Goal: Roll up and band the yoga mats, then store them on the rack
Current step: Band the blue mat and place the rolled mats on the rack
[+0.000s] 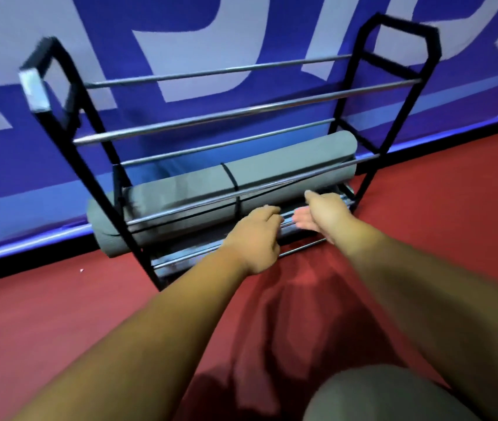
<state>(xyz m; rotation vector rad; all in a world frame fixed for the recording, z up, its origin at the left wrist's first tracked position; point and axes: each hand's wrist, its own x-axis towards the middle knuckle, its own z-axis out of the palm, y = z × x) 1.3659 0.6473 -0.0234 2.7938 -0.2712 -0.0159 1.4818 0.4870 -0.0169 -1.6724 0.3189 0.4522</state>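
Red floor (pixel 74 314) open before rack (pixel 241 112); mat (pixel 257 171) end overhangs left frame; left hand (pixel 254 235) grip unclear, right hand (pixel 325 215) grip wide

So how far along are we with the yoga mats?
Done: one grey mat is rolled, wearing its black band, lying low in the rack. In hand: left hand and right hand are at its front. Left: upper rails hold nothing; no other mat shows.

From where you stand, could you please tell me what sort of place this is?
Probably a gym or fitness studio: a rolled, banded grey yoga mat lies on a black rack with metal rails, on a red floor against a blue wall with large lettering.
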